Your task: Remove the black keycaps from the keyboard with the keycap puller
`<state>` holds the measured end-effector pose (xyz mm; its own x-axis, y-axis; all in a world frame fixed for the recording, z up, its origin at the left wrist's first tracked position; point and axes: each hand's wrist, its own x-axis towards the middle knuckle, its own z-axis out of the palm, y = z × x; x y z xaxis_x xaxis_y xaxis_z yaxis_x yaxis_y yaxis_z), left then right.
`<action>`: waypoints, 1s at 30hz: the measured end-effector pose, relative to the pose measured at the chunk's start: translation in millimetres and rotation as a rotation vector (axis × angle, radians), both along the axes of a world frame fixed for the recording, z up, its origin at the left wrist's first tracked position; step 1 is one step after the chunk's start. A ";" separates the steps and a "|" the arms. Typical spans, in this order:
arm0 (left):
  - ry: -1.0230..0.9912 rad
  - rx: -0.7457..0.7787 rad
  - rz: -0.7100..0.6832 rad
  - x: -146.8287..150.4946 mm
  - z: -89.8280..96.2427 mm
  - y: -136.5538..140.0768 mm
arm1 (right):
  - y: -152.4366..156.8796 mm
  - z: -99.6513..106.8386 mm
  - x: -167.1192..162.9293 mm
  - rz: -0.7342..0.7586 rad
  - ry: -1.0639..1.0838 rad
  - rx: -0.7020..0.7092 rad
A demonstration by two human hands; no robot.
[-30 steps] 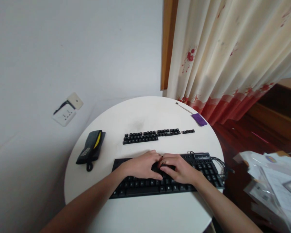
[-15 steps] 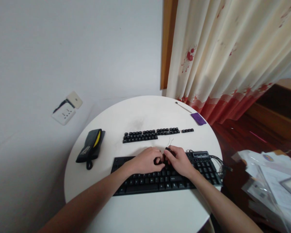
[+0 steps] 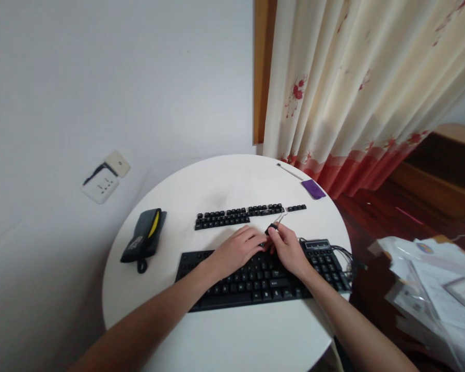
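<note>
My right hand (image 3: 289, 250) is closed around a wire keycap puller (image 3: 271, 228); its black part shows at the fingertips and its thin wires point up and away. Close against it, my left hand (image 3: 238, 250) has its fingers bent together, their tips meeting the right hand's fingers. Whatever lies between those left fingertips is hidden. Both hands are above a black keyboard (image 3: 232, 298), covering part of its upper rows. Behind it, loose black keycaps (image 3: 222, 221) are laid out in rows on the white round table (image 3: 201, 341).
A black pouch with a yellow stripe (image 3: 143, 235) lies at the left. Toward the back right are a small brush (image 3: 290, 171) and a purple cloth (image 3: 313, 189). A cable (image 3: 346, 256) is bunched at the keyboard's right end. Plastic bags and papers (image 3: 434, 289) sit beyond the table.
The keycap puller has tilted, its wires leaning further right. My left fingers have straightened from a curled grip and moved up to the right hand. The view has shifted slightly.
</note>
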<state>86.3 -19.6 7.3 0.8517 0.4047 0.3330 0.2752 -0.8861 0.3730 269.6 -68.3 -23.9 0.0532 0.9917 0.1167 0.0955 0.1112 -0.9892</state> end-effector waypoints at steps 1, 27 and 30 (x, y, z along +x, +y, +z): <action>0.006 0.034 0.002 0.3 1.4 -0.5 | -0.1 0.3 0.0 -0.009 -0.013 0.018; 0.065 0.064 0.503 34.3 -24.7 54.4 | 0.6 7.3 2.6 -0.280 0.096 0.074; 0.064 0.073 0.511 30.0 -28.6 55.7 | 0.1 6.8 2.1 -0.265 0.075 0.058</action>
<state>116.2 36.1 -21.3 0.5708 0.7522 0.3291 0.7002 -0.6553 0.2834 271.7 -68.2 -17.1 0.3201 0.9340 0.1584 0.0559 0.1483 -0.9874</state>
